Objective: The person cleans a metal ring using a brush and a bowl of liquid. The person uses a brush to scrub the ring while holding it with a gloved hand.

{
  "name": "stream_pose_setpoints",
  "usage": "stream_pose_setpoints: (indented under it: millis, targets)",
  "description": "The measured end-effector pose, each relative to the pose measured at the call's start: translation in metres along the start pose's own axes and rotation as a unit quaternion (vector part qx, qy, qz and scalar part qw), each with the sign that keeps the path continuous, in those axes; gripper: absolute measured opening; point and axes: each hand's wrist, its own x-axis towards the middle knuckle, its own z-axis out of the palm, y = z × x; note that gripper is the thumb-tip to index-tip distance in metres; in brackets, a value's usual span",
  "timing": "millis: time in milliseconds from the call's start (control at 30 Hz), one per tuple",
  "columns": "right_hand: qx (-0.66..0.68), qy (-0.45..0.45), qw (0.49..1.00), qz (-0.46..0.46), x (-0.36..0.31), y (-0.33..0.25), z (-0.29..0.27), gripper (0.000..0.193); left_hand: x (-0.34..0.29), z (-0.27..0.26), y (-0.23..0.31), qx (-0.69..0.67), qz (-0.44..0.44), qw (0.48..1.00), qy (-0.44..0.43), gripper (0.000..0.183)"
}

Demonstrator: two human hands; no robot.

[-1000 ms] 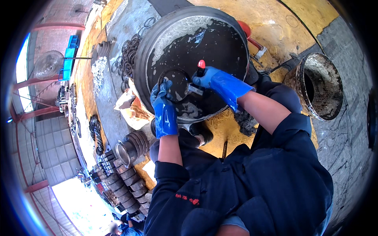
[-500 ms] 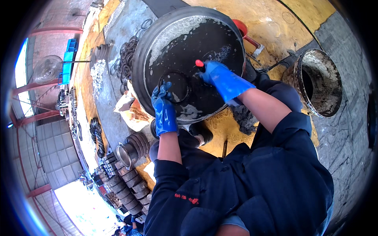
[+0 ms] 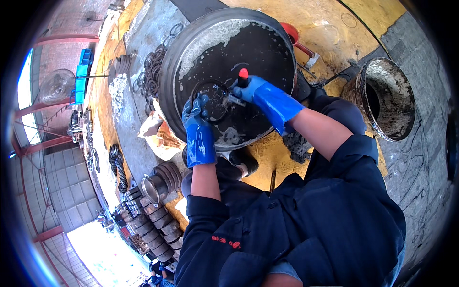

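My left hand (image 3: 195, 112), in a blue rubber glove, grips the left side of a thin black ring (image 3: 208, 81). The ring is held over a large round tub (image 3: 168, 71) of dark liquid with pale foam along its far left side. In my right hand (image 3: 249, 89), gloved the same way, is a short tool with a black handle and a red end (image 3: 244, 73). The red end points up and away from me. Its greyish working end lies close to the ring's right side; I cannot make out its exact kind.
A red pan with a handle (image 3: 290, 33) sits beyond the tub. To the right stands a crusted, open metal drum (image 3: 387, 100). Several dark rings (image 3: 153, 71) are heaped left of the tub, near a pale sack (image 3: 160, 136). Stacked metal parts (image 3: 153, 229) stand lower left.
My right hand has moved slightly left with the tool, whose red end now stands more upright. My left hand and the ring have shifted only a little.
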Motion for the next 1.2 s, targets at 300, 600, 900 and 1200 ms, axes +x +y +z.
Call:
stream_pose_setpoints:
  millis: [300,600,900,1200]
  targets:
    - [0.01,-0.053,0.996,0.077,-0.012,-0.008,-0.013,0.049,0.006,-0.005,-0.004,0.045,0.024,0.997,0.051,0.018]
    - [0.014,-0.18,0.984,0.007,-0.028,-0.031,-0.029,0.046,0.013,-0.035,-0.025,-0.306,-0.074,0.935,-0.161,0.031]
    - [-0.594,-0.215,0.774,-0.049,-0.027,-0.082,-0.018,0.034,-0.009,0.015,0.016,0.622,0.348,0.688,-0.139,0.048]
    - [-0.4,-0.026,0.915,0.037,0.0,-0.011,-0.049,0.034,-0.019,0.034,0.018,0.254,-0.132,0.941,-0.182,0.031]
